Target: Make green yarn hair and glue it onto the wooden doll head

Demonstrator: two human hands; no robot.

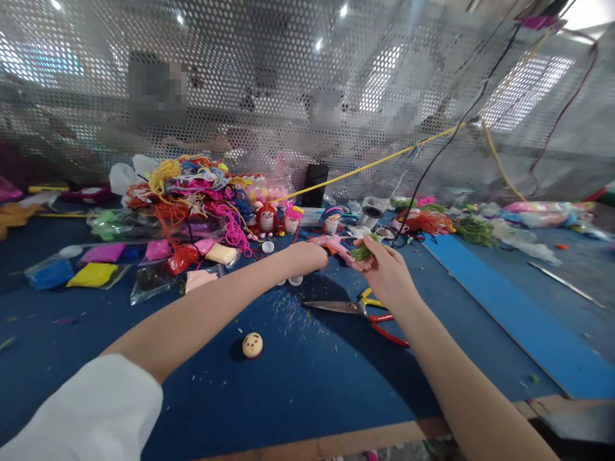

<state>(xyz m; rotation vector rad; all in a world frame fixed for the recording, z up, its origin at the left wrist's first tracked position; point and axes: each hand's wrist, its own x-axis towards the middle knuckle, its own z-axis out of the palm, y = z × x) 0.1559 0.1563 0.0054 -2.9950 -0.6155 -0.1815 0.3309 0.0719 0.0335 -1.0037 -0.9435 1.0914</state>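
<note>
My left hand (310, 257) is closed, its fingers mostly hidden from view, around what looks like a pink glue gun (336, 244) whose front end points at my right hand. Between the fingertips of my right hand (387, 266) is a small bundle of green yarn (363, 251). The pink tool's tip and the yarn are close together; I cannot tell if they touch. Just below lies a pair of scissors (353, 308) with one yellow and one red handle. A small cream ball with a drawn face (252, 345) sits nearer to me.
Tangled coloured yarn (192, 186) is heaped at the back left, behind bags of coloured clay (93, 274). Several small dolls (332, 219) stand along the back. A blue board (500, 307) lies at right. A perforated metal screen (288, 77) closes off the far side.
</note>
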